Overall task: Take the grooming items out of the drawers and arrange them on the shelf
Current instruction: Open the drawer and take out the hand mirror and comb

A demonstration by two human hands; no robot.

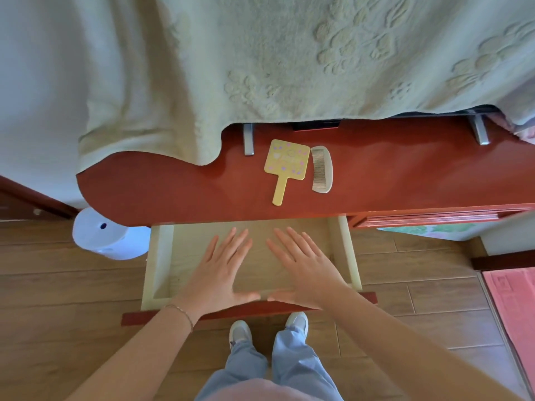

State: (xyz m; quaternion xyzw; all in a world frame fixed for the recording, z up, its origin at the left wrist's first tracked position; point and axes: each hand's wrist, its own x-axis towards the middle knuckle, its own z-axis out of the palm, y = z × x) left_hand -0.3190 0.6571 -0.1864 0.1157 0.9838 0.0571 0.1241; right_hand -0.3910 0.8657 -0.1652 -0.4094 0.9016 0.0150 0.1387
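Observation:
A yellow hand mirror (285,167) with pastel hearts lies on the red-brown shelf top (173,189), its handle pointing toward me. A grey comb (323,169) lies right beside it, on its right. Below the shelf a pale drawer (162,256) is pulled out, with nothing visible inside. My left hand (220,273) and my right hand (304,270) are spread flat, palms down, over the drawer, fingers apart, holding nothing. The thumbs lie near the drawer's red front panel (139,317).
A pale green embossed cloth (260,59) drapes over something at the back of the shelf, where two metal feet (249,140) show. A white round bin (107,235) stands on the wood floor at left. A shut drawer (428,219) is at right, a pink mat (512,308) beyond it.

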